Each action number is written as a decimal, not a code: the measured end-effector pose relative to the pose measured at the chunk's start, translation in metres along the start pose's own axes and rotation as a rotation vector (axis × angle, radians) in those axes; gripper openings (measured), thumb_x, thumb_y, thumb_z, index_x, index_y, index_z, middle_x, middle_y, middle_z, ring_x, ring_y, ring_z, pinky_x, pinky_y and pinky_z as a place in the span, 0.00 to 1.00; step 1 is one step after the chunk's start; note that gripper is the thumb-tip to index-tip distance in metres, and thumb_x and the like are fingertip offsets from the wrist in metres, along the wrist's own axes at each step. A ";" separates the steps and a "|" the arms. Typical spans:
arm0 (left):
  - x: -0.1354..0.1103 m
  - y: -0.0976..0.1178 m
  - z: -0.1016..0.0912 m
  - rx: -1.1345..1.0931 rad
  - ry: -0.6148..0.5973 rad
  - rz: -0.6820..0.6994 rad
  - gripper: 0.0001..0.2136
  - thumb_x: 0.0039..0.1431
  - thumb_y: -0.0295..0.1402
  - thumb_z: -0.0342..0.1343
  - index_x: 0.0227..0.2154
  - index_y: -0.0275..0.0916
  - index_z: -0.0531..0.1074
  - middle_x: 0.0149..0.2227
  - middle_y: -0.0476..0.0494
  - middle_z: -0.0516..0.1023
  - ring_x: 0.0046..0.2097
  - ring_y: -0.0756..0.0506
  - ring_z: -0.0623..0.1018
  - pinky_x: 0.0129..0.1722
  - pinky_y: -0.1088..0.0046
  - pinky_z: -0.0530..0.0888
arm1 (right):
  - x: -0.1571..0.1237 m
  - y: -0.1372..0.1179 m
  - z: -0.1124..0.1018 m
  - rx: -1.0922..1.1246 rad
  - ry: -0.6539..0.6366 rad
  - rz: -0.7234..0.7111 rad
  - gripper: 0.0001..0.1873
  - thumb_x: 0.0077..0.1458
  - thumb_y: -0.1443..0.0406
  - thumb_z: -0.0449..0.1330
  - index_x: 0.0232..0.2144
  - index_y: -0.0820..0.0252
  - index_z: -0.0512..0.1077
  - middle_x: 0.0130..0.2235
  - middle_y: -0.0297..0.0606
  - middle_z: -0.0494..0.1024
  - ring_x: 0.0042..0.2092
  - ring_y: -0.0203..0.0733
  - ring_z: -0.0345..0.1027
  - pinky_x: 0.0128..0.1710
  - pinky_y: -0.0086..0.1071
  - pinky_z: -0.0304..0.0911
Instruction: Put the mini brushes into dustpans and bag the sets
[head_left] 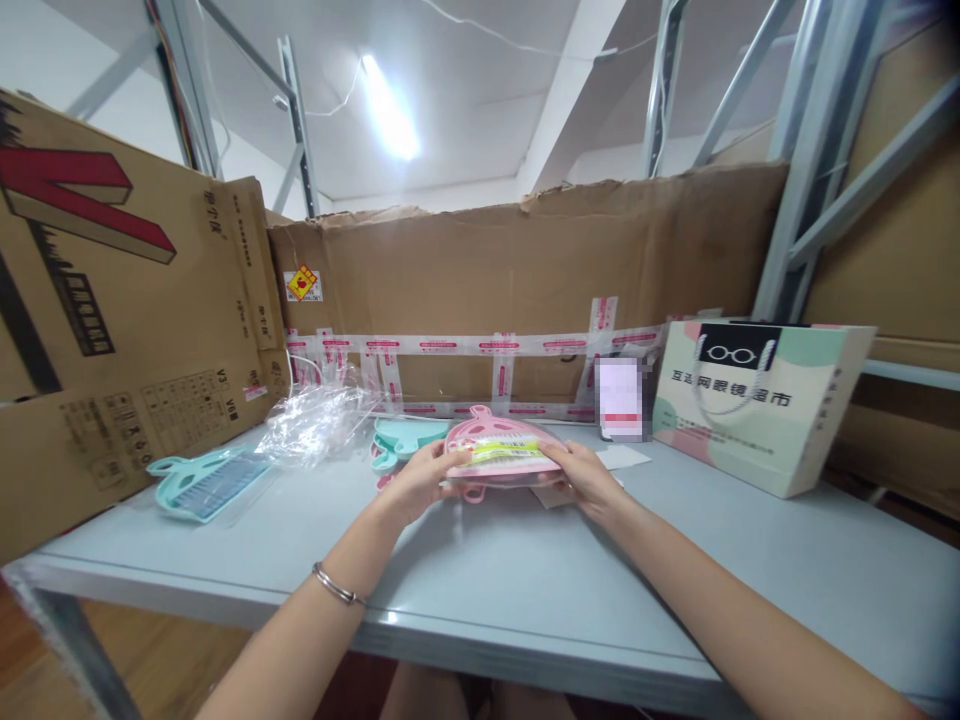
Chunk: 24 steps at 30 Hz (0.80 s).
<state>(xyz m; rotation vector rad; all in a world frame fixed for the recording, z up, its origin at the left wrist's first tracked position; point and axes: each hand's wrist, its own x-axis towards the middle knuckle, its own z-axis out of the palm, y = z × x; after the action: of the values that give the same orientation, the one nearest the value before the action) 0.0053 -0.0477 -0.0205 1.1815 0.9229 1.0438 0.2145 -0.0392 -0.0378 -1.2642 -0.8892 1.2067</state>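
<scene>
Both hands hold a pink dustpan set (466,432) above the table, one at each end. A brush with pale bristles and a yellow-green strip lies across its front, and clear plastic seems to wrap it. My left hand (421,482) has its fingers closed on the left end. My right hand (589,474) grips the right end, thumb on top. Just behind my left hand lie teal dustpans (409,438), with some pink showing beneath them. Farther left, a teal dustpan with a brush (208,484) rests on the table, partly over clear film.
Crumpled clear plastic bags (319,415) lie at the back left of the grey table (480,580). A large cardboard box (112,300) stands at left, and a taped carton (465,270) closes off the back. A phone (621,395) and a paper gift bag (757,410) stand at right.
</scene>
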 end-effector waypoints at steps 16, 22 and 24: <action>-0.007 0.006 0.000 0.092 0.032 0.183 0.38 0.46 0.37 0.62 0.59 0.41 0.51 0.51 0.35 0.69 0.45 0.44 0.74 0.44 0.65 0.72 | 0.005 -0.001 -0.008 0.261 -0.215 0.059 0.06 0.46 0.79 0.59 0.25 0.68 0.70 0.24 0.39 0.77 0.25 0.32 0.72 0.27 0.19 0.70; -0.013 0.003 -0.005 0.496 -0.215 0.432 0.41 0.36 0.32 0.68 0.56 0.49 0.58 0.61 0.42 0.56 0.58 0.39 0.61 0.52 0.66 0.66 | 0.003 -0.008 -0.010 0.234 -0.168 0.129 0.06 0.52 0.76 0.55 0.27 0.66 0.68 0.22 0.39 0.77 0.24 0.31 0.72 0.26 0.20 0.69; -0.009 0.001 -0.005 0.565 -0.110 0.510 0.31 0.38 0.34 0.66 0.50 0.45 0.67 0.56 0.41 0.64 0.56 0.40 0.65 0.52 0.66 0.65 | 0.003 -0.008 -0.010 0.225 -0.195 0.132 0.05 0.52 0.75 0.54 0.27 0.66 0.68 0.21 0.39 0.77 0.24 0.31 0.72 0.27 0.20 0.69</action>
<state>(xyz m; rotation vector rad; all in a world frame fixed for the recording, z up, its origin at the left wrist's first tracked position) -0.0015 -0.0549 -0.0205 2.0015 0.8751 1.1321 0.2257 -0.0378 -0.0319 -1.0497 -0.7923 1.5109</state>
